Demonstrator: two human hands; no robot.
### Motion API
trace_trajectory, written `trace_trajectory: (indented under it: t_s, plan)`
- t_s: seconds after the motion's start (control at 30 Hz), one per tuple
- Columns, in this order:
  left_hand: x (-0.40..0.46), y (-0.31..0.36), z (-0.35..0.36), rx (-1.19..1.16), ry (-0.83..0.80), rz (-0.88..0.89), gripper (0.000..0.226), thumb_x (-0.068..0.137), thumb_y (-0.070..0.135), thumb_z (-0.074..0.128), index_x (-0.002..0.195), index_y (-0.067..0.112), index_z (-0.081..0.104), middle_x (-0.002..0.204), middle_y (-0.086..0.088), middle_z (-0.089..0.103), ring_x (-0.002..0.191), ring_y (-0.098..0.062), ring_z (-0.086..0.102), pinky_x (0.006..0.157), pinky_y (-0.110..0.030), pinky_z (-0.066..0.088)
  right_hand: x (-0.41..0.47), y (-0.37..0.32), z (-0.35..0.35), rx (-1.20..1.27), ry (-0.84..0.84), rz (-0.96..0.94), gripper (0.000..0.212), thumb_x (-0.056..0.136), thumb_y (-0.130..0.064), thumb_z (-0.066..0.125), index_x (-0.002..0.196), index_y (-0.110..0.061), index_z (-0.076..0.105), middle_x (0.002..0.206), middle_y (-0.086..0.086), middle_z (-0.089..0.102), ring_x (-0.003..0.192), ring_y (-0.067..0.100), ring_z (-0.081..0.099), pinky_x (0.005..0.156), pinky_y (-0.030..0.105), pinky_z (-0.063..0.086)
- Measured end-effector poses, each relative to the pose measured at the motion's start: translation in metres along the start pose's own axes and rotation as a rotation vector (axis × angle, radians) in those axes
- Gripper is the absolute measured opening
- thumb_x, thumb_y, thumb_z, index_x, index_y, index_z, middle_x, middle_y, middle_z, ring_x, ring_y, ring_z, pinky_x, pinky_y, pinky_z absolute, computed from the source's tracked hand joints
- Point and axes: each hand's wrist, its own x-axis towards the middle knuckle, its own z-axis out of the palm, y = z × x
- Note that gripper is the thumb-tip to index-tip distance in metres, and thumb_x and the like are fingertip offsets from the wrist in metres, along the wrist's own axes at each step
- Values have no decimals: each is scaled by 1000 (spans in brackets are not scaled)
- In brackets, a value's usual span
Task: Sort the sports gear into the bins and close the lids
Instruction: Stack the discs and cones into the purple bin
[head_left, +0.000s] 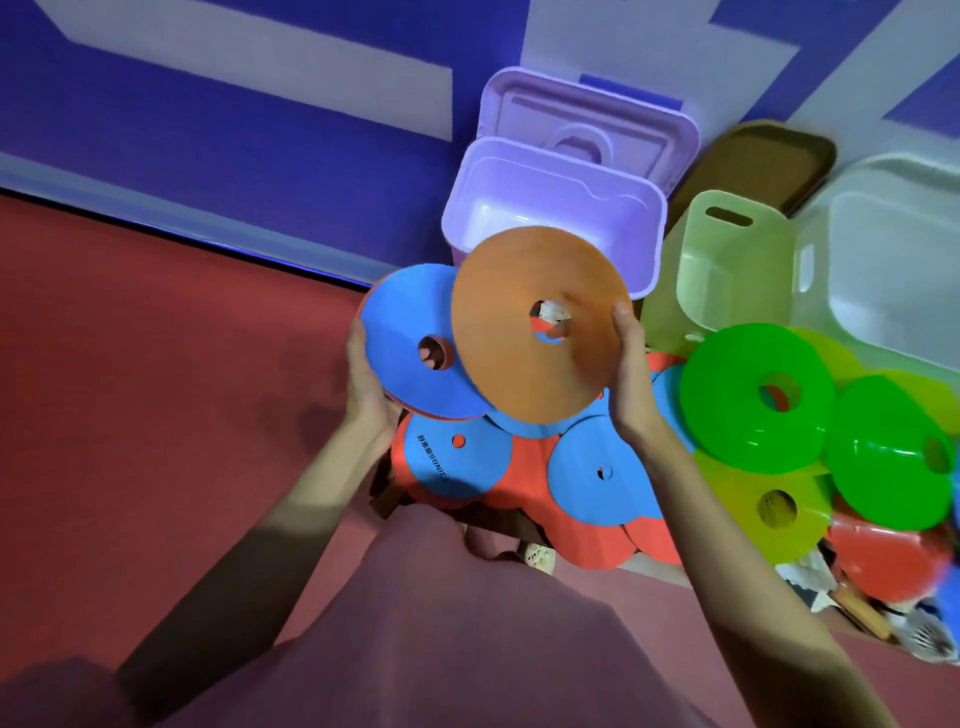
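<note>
My left hand (366, 382) grips the edge of a blue disc cone (410, 343), with a red one stacked beneath it. An orange disc cone (519, 332) is held at its right edge by my right hand (631, 374), and it overlaps the blue one. Both discs hover just in front of the open purple bin (550, 208), whose lid (587, 124) leans back against the wall. Below my hands lies a pile of blue and red disc cones (587, 483). Green disc cones (753, 400) and yellow-green ones (763, 509) lie to the right.
A pale green bin (727, 270) and a white bin (883, 270) stand open to the right of the purple one. A brown lid (763, 161) leans behind them. Shuttlecocks and a racket handle (857, 608) lie at the lower right. The floor is red carpet (156, 364).
</note>
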Motion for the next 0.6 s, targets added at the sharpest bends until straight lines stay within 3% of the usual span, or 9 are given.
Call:
trace_trajectory:
  t_s: [0.07,0.13,0.2,0.23,0.3,0.4,0.5,0.53,0.6]
  plan:
    - [5,14,11,351,78,7,28,85,34,48,104,25,67,108,7,68,95,-20,63,82,-35,47,9,3,4,23,3,88,35,104,-32,24,107,-28,59,98,-21,69,95,-5,63,85,12,49]
    - [18,26,29,498,115,-196,34,80,34,54,111,26,65,118,9,61,102,-23,59,85,-43,43,18,5,8,-35,6,162,35,104,-34,24,103,-32,59,98,-21,66,89,-6,63,79,14,50]
    - [26,20,32,310,203,-310,39,86,43,54,121,25,59,126,6,57,104,-24,56,89,-47,44,29,12,10,-210,58,121,35,104,-32,29,80,-32,55,79,-20,60,73,-7,54,69,16,44]
    - [29,13,28,183,83,-308,46,89,51,50,125,23,56,125,4,57,101,-23,56,87,-45,45,34,16,9,-331,92,57,40,104,-29,32,68,-26,48,67,-15,52,65,-4,45,64,17,37]
    - [28,-3,8,-34,-154,-252,62,86,64,46,127,18,54,116,0,61,100,-21,59,89,-41,47,45,28,5,-518,162,-88,43,102,-24,39,59,-18,39,66,-3,42,70,6,38,63,19,31]
    - [39,5,22,-102,-306,-255,78,77,70,52,133,15,52,124,-3,60,117,-23,57,103,-45,44,64,37,-4,-599,252,-152,17,98,-24,46,83,-19,54,93,5,46,84,7,39,79,17,36]
    - [48,35,62,263,-302,-345,45,93,46,48,122,11,54,128,-8,55,120,-28,53,106,-46,39,87,36,-11,-612,263,-121,31,99,-26,47,124,-9,47,107,4,48,86,10,45,76,21,35]
    - [53,41,71,355,-242,-363,42,97,38,45,125,9,52,133,-10,53,122,-29,51,106,-44,39,95,34,-14,-625,257,-101,34,99,-27,45,127,-8,45,104,3,50,87,12,48,74,23,34]
    - [56,42,87,263,-359,-215,51,99,45,38,134,9,50,133,-10,55,121,-27,55,101,-40,46,112,30,-20,-688,237,-64,28,100,-25,43,118,-5,48,92,3,53,84,19,50,67,27,31]
